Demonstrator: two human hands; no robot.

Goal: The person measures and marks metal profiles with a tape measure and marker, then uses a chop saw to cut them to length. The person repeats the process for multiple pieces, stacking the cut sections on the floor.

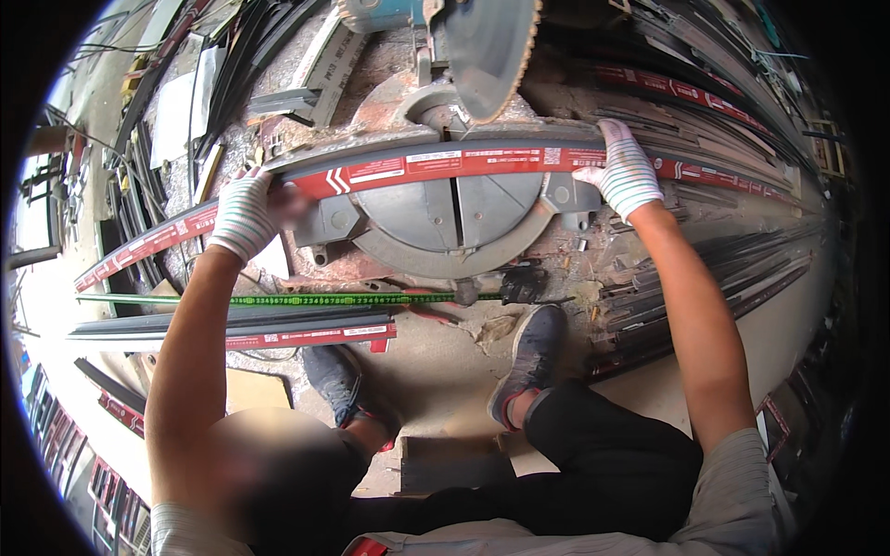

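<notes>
Knees and two grey shoes [528,357] sit lowest, on the floor [436,361]. Left hand [243,215], gloved, fingers clenched around the long red-labelled strip [436,164]. Green tape measure [306,299] lies on the floor in front of the saw base [445,218]. Strip rests across that base, under the raised blade [487,51]. Right hand [623,171], gloved, fingers grasping the strip's right part.
</notes>
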